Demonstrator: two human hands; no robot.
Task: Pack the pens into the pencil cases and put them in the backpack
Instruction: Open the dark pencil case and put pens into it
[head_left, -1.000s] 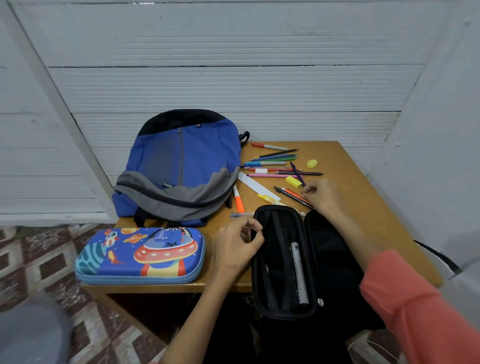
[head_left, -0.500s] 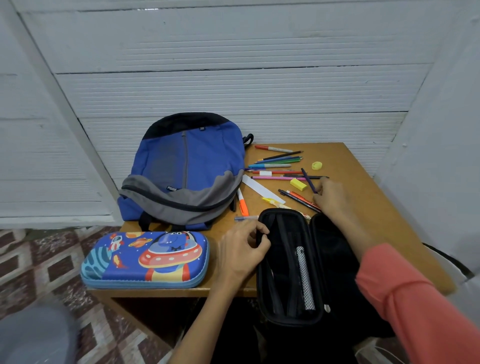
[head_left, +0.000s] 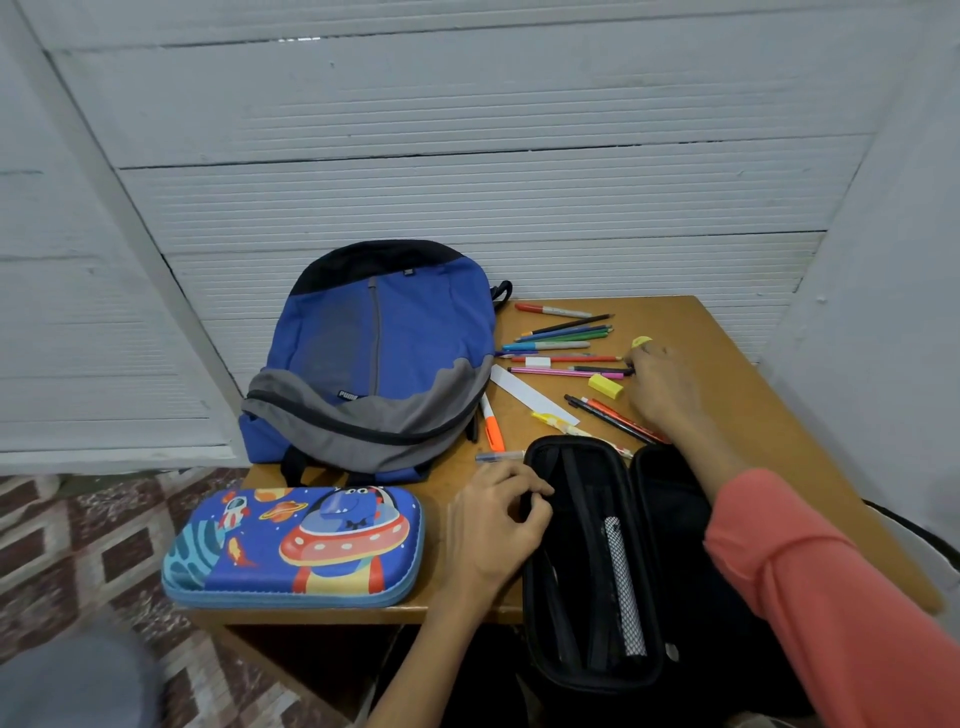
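Observation:
An open black pencil case (head_left: 540, 613) lies at the table's front edge, with a white mesh-patterned pen (head_left: 621, 587) inside. My left hand (head_left: 493, 535) pinches its left rim. My right hand (head_left: 660, 384) reaches to the loose pens (head_left: 561, 338) at the back right, its fingers curled onto the end of a black pen (head_left: 602, 370). A blue and grey backpack (head_left: 384, 353) lies zipped at the back left. In front of it sits a shut blue pencil case with a space print (head_left: 296, 551).
On the wooden table (head_left: 727, 338) also lie an orange highlighter (head_left: 492, 423), a white paper strip (head_left: 530, 395), a yellow eraser (head_left: 605, 386), a small yellow sharpener (head_left: 642, 341) and red and black pencils (head_left: 608, 415). White walls close in behind and right.
My right hand has moved away from me towards the back right, onto the black pen. The dark pencil that stuck out of it before no longer shows. My left hand stays on the case.

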